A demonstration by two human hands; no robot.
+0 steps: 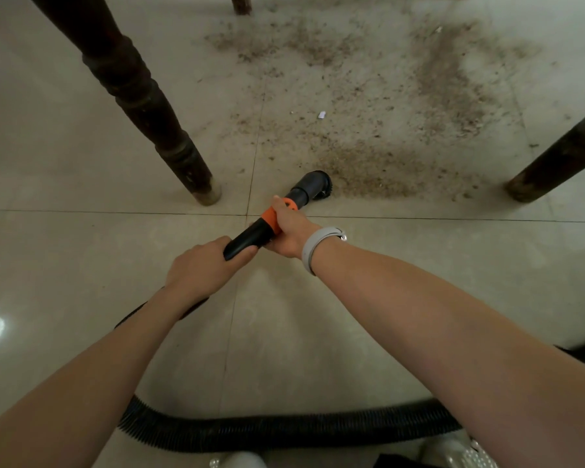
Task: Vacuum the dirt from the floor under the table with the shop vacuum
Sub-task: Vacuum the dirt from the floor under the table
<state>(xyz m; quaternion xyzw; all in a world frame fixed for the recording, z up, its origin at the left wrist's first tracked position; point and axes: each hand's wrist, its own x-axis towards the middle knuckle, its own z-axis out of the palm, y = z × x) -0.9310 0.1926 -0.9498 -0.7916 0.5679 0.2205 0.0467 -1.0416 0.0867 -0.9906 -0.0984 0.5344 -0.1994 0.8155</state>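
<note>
Brown dirt [379,130] lies scattered over the pale tile floor between the table legs, thickest in a band just right of the nozzle. The black round brush nozzle [314,184] of the shop vacuum touches the floor at the near left edge of that band. My right hand [289,233] grips the orange collar of the wand [272,219]. My left hand [203,268] holds the black wand [242,243] further back. The ribbed black hose [284,430] curves across the floor near my feet.
A dark turned table leg [169,140] stands left of the nozzle, another leg [554,163] at the right, a third [241,3] at the far top. A small white scrap [321,114] lies in the dirt. My shoes [453,454] show at the bottom edge.
</note>
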